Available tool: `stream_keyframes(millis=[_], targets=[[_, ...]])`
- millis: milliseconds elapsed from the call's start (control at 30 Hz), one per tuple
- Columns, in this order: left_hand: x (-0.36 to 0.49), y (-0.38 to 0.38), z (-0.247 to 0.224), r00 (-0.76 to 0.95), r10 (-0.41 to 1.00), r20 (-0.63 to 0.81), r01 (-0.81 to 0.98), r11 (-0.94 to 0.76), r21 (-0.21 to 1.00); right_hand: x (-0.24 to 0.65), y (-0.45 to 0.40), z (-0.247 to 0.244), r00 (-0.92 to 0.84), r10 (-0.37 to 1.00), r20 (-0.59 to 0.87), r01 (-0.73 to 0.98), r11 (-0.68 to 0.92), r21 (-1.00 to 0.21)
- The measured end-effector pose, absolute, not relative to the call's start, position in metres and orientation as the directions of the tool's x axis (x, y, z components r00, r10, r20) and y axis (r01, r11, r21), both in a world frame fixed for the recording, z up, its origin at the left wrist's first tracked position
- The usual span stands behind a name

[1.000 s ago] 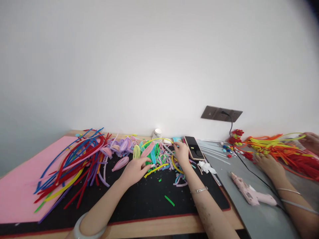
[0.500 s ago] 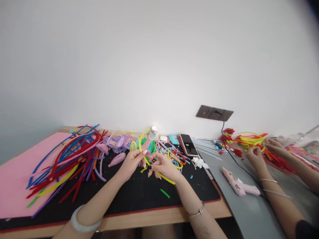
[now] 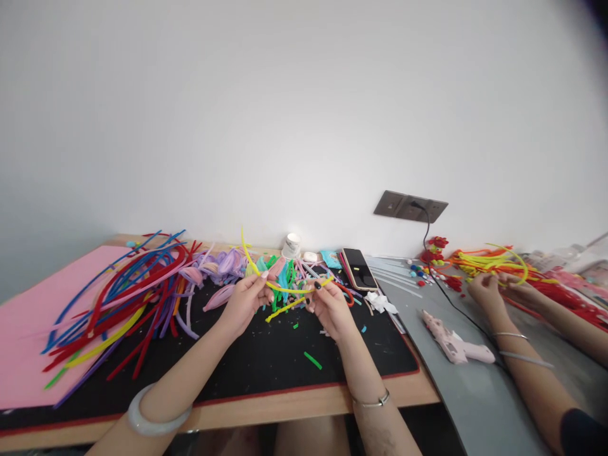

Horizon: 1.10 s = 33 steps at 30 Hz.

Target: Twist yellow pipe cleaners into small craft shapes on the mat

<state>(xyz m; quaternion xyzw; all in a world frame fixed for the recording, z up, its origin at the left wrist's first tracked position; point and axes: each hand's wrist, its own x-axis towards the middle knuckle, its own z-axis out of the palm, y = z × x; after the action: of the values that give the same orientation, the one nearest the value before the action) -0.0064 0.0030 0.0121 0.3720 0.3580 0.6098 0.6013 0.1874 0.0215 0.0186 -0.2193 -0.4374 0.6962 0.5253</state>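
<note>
"What's happening?"
"The left hand [image 3: 244, 305] and right hand [image 3: 332, 309] are pinching a yellow stem [image 3: 293, 291] between them, apparently shaping it; further bending is probably calling for firm pinches."

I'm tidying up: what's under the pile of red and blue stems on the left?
The pink sheet shows beneath the left part of the pile and the black mat beneath its right part; whatever lies under its dense middle is covered.
</note>
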Motion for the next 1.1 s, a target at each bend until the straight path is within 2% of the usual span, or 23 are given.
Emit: stream_keyframes(millis=[233, 600, 767, 867, 967, 1100], targets=[[-0.013, 0.007, 0.015, -0.105, 0.994, 0.015, -0.513, -0.067, 0.856, 0.201, 0.028, 0.025, -0.166, 0.972, 0.169, -0.605, 0.035, -0.795], [-0.009, 0.002, 0.017, 0.0, 0.994, -0.109, -0.443, 0.098, 0.891, 0.199, 0.026, 0.02, -0.314, 0.942, 0.115, -0.468, -0.048, -0.882], [-0.009, 0.005, 0.014, -0.04, 0.999, -0.035, -0.449, 0.013, 0.894, 0.198, 0.029, 0.019, -0.291, 0.951, 0.107, -0.481, -0.049, -0.876], [-0.009, 0.005, 0.013, -0.014, 1.0, 0.002, -0.359, -0.007, 0.933, 0.196, 0.031, 0.017, -0.26, 0.959, 0.111, -0.495, -0.033, -0.868], [-0.008, 0.003, 0.015, 0.138, 0.99, -0.03, -0.167, 0.053, 0.985, 0.194, 0.033, 0.014, -0.253, 0.964, 0.087, -0.496, -0.051, -0.867], [-0.005, -0.001, 0.013, 0.323, 0.94, -0.107, 0.073, 0.088, 0.993, 0.195, 0.033, 0.011, -0.242, 0.969, 0.041, -0.495, -0.086, -0.865]])
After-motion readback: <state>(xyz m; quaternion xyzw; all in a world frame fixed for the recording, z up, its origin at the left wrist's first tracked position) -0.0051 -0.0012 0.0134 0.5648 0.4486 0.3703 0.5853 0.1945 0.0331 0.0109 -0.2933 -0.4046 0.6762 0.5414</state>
